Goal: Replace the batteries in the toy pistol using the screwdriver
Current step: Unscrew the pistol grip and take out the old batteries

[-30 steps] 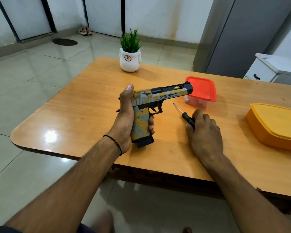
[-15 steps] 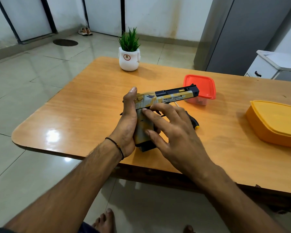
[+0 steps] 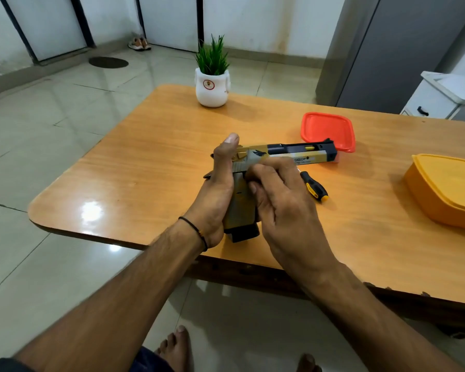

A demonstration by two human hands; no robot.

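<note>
A person holds a toy pistol (image 3: pixel 287 154) in both hands above the near edge of a wooden desk (image 3: pixel 145 167), barrel pointing to the right. The left hand (image 3: pixel 218 194) is wrapped round the pistol's grip from the left, thumb stretched straight up against the rear of the slide. A black cord (image 3: pixel 196 232) circles that wrist. The right hand (image 3: pixel 282 200) comes in from the pistol's right, its fingers curled over the frame where grip meets slide, hiding the trigger area. The black base of the grip shows below both hands.

A screwdriver (image 3: pixel 314 187) with a black and yellow handle lies on the desk just right of the pistol's grip, untouched, its shaft hidden behind the right hand. Behind the pistol's muzzle stands a red-lidded box (image 3: pixel 326 128). Well to the right of the pistol sits an orange box (image 3: pixel 446 189), lid on. A potted plant (image 3: pixel 212 76) in a white pot stands beyond the pistol, at the desk's far edge.
</note>
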